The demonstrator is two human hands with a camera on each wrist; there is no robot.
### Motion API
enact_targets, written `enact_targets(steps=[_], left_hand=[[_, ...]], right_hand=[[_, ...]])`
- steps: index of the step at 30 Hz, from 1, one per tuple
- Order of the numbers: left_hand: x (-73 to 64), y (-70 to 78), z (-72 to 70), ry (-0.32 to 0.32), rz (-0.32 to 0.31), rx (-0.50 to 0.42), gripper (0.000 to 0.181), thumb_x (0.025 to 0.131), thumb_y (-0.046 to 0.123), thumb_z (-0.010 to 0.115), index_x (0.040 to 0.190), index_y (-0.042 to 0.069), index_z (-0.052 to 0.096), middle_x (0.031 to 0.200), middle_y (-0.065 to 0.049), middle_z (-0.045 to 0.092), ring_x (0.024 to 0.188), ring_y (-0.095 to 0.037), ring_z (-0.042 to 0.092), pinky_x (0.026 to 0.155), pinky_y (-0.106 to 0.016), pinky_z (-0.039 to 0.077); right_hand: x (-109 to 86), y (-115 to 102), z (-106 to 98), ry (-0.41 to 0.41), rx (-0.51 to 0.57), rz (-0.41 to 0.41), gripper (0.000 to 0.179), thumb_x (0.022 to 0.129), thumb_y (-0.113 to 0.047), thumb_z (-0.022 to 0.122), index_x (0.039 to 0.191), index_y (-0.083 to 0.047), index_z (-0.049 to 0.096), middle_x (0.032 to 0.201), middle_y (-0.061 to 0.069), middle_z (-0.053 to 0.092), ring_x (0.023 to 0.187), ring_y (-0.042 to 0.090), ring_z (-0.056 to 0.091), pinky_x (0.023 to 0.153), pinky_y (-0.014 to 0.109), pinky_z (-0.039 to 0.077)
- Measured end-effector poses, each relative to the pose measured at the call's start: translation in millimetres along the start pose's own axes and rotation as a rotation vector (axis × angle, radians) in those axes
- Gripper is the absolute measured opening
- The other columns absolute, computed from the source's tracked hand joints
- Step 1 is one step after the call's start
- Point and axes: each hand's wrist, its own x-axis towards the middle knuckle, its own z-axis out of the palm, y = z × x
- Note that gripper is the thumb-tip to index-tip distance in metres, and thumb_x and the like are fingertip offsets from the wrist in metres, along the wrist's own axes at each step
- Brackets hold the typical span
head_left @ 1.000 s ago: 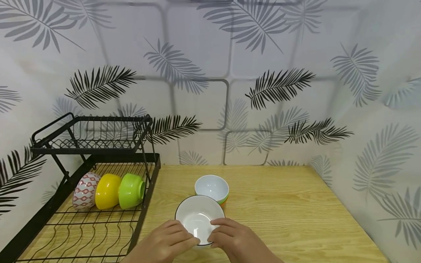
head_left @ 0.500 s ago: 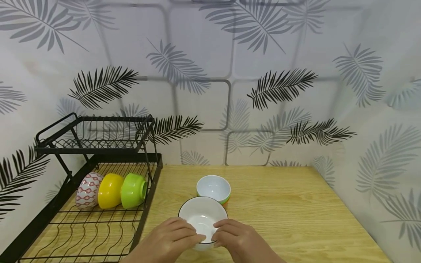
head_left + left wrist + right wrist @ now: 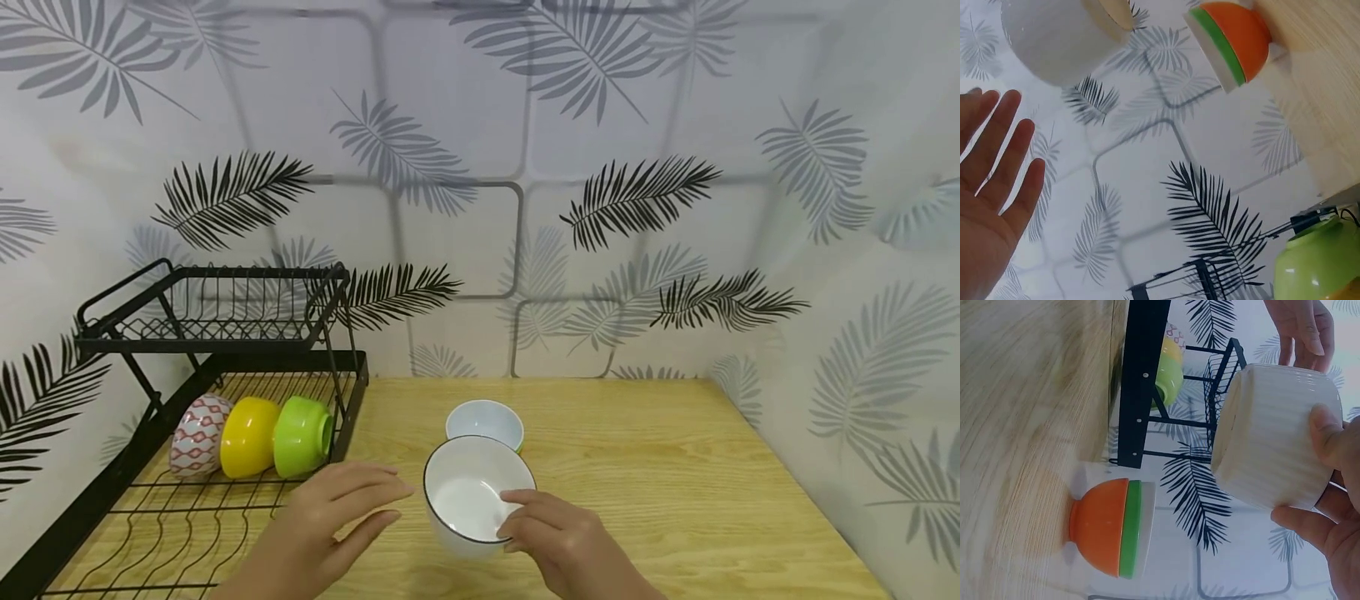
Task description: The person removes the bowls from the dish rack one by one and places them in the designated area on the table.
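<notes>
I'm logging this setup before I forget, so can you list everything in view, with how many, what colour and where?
Table: one, light wood, along the bottom of the head view
Wall covering: one, whitish with grey and black leaves, behind
Dish rack: one, two-tier, black, at left
Patterned bowl: one, red and white, lower tier, on its side
Yellow bowl: one, yellow, beside it
Lime bowl: one, bright green, right end of that row
Nested bowls: three visible, orange lowest, then green, white on top, table centre
Dark-rimmed bowl: one, white, held up
Left hand: one, bare, apart from that bowl
Right hand: one, bare, gripping it
</notes>
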Motion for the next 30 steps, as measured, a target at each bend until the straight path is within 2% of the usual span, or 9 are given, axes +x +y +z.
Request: enact_targets(steps=[4,8,11,16,18,21,25,27,30], left_hand=[[-1.9,-6.3,-6.2,0.057,-0.093,-0.079,0.017,0.093,0.017,0.063,0.108,0.015,0.071,0.103,0.003,0.07,0.097,-0.014,0.064,0.095,-0.014,0.044],[-5.5,-10.8,-10.9,0.083,-0.218,-0.12,0.034,0.08,-0.006,0.072,0.106,0.016,0.071,0.098,0.003,0.071,0.093,-0.009,0.064,0.087,-0.012,0.048],[-8.2,-14.5,-15.1,0.107,-0.286,-0.115,0.037,0.078,-0.012,0.07,0.103,0.014,0.072,0.096,0.002,0.071,0.091,-0.006,0.065,0.084,-0.012,0.049],[-10.4,-19.8,-22.4,0.161,-0.406,-0.046,0.03,0.081,-0.009,0.069,0.102,0.012,0.072,0.097,0.003,0.071,0.092,-0.001,0.064,0.08,-0.01,0.05],[-11.3,-22.1,-25.4,0.182,-0.483,-0.022,0.025,0.085,-0.005,0.068,0.102,0.012,0.072,0.099,0.007,0.071,0.095,0.003,0.062,0.08,-0.008,0.049],[-11.5,-24.5,-28.7,0.226,-0.59,-0.01,0.02,0.089,0.001,0.066,0.104,0.012,0.073,0.104,0.004,0.07,0.101,0.008,0.057,0.079,-0.006,0.047],[-11.9,-27.4,-32.8,0.205,-0.726,-0.019,0.021,0.095,0.014,0.06,0.114,0.017,0.07,0.121,0.001,0.063,0.115,0.003,0.05,0.084,-0.003,0.042],[-13.1,-30.1,-35.0,0.169,-0.775,-0.025,0.025,0.097,0.019,0.058,0.12,0.017,0.066,0.13,0.0,0.057,0.123,-0.007,0.047,0.091,-0.014,0.047],[-16.0,-35.4,-38.5,0.12,-0.837,-0.055,0.032,0.099,0.025,0.055,0.128,0.013,0.061,0.139,-0.003,0.05,0.128,-0.024,0.043,0.1,-0.038,0.047]], right_hand=[[-3.7,3.2,-5.4,0.028,-0.035,0.042,0.021,0.098,-0.022,0.053,0.086,-0.01,0.066,0.091,-0.001,0.066,0.09,0.029,0.068,0.078,0.021,0.056],[-8.2,6.5,-10.5,0.042,-0.066,0.108,0.022,0.098,-0.023,0.052,0.087,-0.011,0.067,0.091,0.001,0.067,0.091,0.029,0.068,0.079,0.021,0.056],[-12.2,9.5,-14.0,0.059,-0.092,0.169,0.023,0.097,-0.026,0.052,0.088,-0.012,0.068,0.091,0.0,0.067,0.094,0.029,0.068,0.082,0.021,0.055],[-19.5,16.4,-19.5,0.097,-0.184,0.251,0.027,0.097,-0.03,0.05,0.086,-0.013,0.069,0.089,-0.003,0.067,0.094,0.029,0.069,0.082,0.024,0.055],[-22.9,19.6,-21.5,0.109,-0.231,0.278,0.028,0.097,-0.031,0.05,0.085,-0.013,0.068,0.087,-0.002,0.068,0.092,0.029,0.069,0.079,0.025,0.056],[-28.2,24.9,-24.4,0.127,-0.29,0.321,0.032,0.098,-0.032,0.048,0.084,-0.012,0.069,0.088,0.002,0.069,0.09,0.03,0.069,0.076,0.026,0.057],[-35.2,34.7,-28.4,0.15,-0.349,0.376,0.038,0.098,-0.035,0.045,0.083,-0.01,0.069,0.091,0.009,0.071,0.089,0.032,0.069,0.072,0.031,0.058],[-38.6,40.7,-29.1,0.155,-0.38,0.38,0.035,0.096,-0.032,0.049,0.082,-0.009,0.07,0.09,0.01,0.071,0.089,0.032,0.069,0.068,0.034,0.058],[-42.8,49.1,-27.5,0.149,-0.395,0.39,0.009,0.086,-0.015,0.067,0.081,-0.007,0.07,0.086,0.008,0.071,0.089,0.032,0.069,0.068,0.037,0.058]])
